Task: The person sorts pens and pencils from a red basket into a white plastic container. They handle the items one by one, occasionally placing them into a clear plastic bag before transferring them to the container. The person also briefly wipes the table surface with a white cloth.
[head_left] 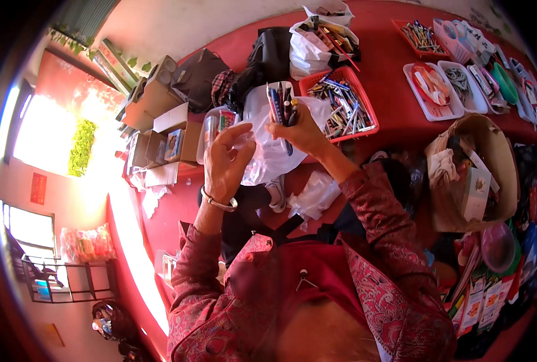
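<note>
In my right hand [304, 131] I grip a bundle of several pens [278, 108], standing roughly upright with their tips above my fingers. To its left is my left hand [226, 163], raised with bent fingers apart and nothing visible in them. Beneath and between both hands spreads a crumpled clear plastic bag [262, 158]. Just right of the bundle sits a red plastic basket [371, 120] heaped with loose pens [348, 107]. By my left fingertips stands a clear container [210, 134] with small colourful packs beside it.
A white bag [307, 53] full of things stands behind the basket. Open cardboard boxes [181, 136] are at the left. White trays [422, 107] and another pen basket [424, 37] lie far right. A large brown paper bag [446, 208] stands near my right arm.
</note>
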`<action>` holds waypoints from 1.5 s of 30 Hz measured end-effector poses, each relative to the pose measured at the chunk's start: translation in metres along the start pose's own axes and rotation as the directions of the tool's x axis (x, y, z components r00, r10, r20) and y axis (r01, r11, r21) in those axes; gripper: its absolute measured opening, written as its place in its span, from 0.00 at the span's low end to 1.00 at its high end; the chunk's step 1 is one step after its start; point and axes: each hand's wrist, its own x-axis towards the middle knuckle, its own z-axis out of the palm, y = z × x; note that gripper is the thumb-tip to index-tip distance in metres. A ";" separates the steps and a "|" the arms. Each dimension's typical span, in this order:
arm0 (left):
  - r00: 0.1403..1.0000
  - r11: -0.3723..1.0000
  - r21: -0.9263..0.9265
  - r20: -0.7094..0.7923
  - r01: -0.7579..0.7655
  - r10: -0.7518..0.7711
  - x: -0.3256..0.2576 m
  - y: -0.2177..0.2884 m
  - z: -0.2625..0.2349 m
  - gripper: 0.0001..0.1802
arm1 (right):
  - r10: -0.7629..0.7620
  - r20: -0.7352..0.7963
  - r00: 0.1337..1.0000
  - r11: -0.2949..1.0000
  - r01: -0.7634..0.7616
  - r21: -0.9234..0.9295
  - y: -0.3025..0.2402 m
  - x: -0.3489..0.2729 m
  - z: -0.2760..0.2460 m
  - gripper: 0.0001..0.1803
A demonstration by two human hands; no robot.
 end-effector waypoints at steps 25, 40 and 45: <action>0.735 0.841 0.031 0.503 -0.540 0.454 0.009 -0.008 0.024 0.18 | 0.524 0.425 0.738 0.747 -0.160 -0.645 0.068 -0.011 -0.009 0.22; 0.892 0.895 0.244 -0.170 -0.374 0.419 -0.028 -0.058 0.040 0.55 | 0.207 -0.037 0.978 0.749 -0.134 0.649 -0.003 -0.014 -0.036 0.10; 0.967 0.897 -0.422 0.252 0.133 -0.025 -0.009 -0.118 0.058 0.43 | 0.180 -0.034 0.983 0.709 -0.105 0.697 0.007 -0.004 -0.052 0.11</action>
